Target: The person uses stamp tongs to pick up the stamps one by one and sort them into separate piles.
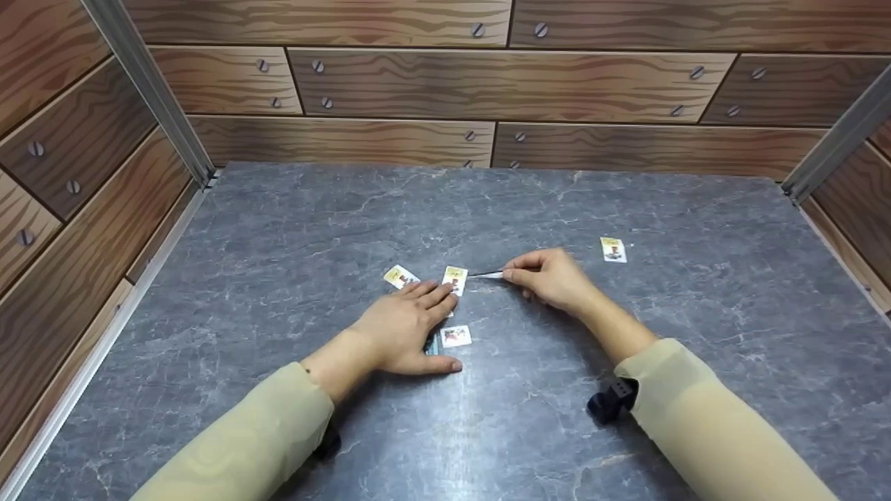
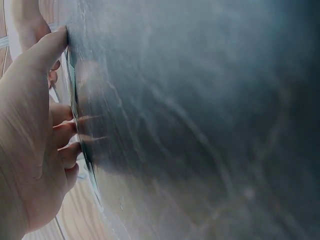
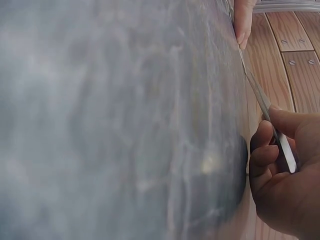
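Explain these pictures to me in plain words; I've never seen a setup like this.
There is no machine here: a person works with two bare hands. The widest picture comes from a camera on the head, looking forward and down. The other two come from cameras on the wrists, each watching that hand's work.

On the grey marbled table lie a far-right card, a left card, a middle card and a near card, all small and printed. The left hand rests spread over part of this group, partly hiding a bluish item. The right hand pinches a slim metal tool, probably tweezers, its tip pointing toward the middle card.
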A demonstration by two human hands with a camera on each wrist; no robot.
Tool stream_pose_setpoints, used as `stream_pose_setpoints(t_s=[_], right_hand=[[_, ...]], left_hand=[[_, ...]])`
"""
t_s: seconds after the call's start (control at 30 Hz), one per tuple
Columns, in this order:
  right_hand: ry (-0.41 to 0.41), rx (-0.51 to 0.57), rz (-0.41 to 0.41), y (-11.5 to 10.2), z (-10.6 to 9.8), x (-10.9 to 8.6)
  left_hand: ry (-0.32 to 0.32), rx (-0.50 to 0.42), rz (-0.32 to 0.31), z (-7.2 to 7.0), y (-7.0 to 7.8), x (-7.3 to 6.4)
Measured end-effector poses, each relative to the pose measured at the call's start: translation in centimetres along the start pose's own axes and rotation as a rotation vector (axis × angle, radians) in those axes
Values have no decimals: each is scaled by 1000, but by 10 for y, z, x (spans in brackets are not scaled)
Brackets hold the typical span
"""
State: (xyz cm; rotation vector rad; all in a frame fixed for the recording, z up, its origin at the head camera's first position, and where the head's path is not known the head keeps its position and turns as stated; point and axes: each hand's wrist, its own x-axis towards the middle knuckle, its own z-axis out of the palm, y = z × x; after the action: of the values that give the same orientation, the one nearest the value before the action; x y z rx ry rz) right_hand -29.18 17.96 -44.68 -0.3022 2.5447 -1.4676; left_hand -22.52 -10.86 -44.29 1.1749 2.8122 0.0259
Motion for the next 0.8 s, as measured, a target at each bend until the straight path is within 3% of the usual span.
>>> stream_pose_setpoints(t_s=[0.8], right_hand=[[-1, 11, -33, 0, 2, 0]], left_hand=[[-20, 0, -8, 2, -1, 2]])
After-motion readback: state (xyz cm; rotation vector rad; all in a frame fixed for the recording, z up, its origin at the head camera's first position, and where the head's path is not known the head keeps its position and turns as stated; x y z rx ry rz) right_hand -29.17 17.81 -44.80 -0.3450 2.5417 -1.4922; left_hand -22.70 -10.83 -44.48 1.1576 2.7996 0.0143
